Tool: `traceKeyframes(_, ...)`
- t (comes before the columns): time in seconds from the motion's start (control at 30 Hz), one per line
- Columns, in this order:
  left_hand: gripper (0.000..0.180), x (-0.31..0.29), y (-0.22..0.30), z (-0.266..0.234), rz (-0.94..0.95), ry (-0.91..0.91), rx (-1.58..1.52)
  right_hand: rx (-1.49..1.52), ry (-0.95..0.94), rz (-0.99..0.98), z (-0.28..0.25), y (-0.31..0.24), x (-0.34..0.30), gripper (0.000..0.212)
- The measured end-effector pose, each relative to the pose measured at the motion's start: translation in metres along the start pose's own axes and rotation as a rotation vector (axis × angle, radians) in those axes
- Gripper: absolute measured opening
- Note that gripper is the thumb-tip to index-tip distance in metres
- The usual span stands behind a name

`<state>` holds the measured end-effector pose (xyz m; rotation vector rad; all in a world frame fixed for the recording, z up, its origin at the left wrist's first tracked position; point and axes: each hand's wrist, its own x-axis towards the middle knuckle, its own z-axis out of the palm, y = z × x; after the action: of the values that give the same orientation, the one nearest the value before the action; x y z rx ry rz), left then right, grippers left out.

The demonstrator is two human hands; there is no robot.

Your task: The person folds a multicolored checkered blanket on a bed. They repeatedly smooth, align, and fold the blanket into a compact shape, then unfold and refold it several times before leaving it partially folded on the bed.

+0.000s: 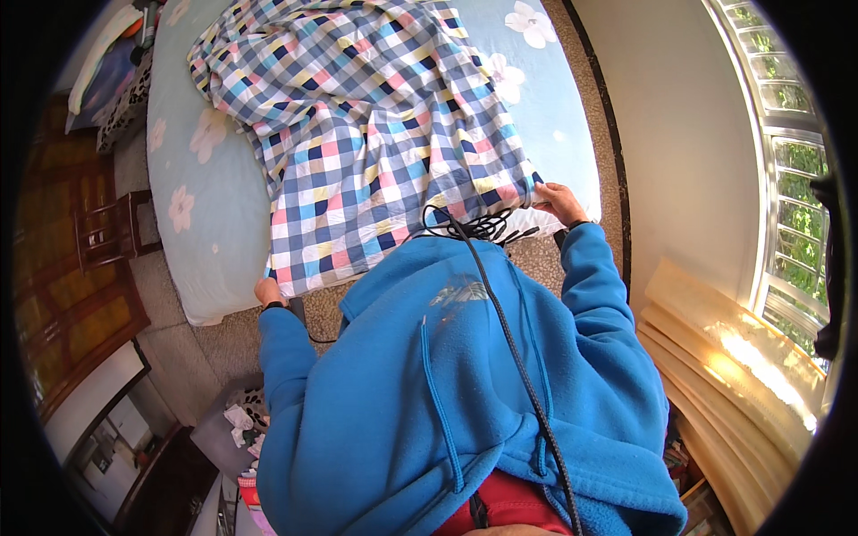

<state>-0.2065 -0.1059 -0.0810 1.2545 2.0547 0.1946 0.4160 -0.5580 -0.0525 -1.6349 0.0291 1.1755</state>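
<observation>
Both hands, left hand and right hand, grip checked sheet (fingers partly hidden).

- Bright blue fleece top with long sleeves and dangling blue drawstrings.
- Black braided cable runs down the chest towards 6 o'clock.
- Red garment shows below the hem.

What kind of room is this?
Most likely a home bedroom: a bed with a floral light-blue sheet, a checked cover held at its corners by both hands, and a barred window.
</observation>
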Motion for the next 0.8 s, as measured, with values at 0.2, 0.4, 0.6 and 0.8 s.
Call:
traceKeyframes(0.2,0.038,-0.004,0.001,0.013,0.004,0.095,-0.145,-0.415,0.171,0.071,0.006,-0.004,0.003,0.035)
traceKeyframes(0.4,0.034,-0.014,0.007,0.001,0.119,0.161,0.082,-0.387,0.341,-0.102,-0.018,0.002,0.027,0.035)
traceKeyframes(0.6,0.04,-0.034,0.041,-0.026,0.278,0.174,-0.288,-0.746,0.58,-0.354,-0.023,0.027,0.039,0.034)
traceKeyframes(0.8,0.038,-0.067,0.03,-0.034,-0.111,0.259,-0.477,-0.604,0.436,-0.216,-0.042,0.054,0.049,0.042)
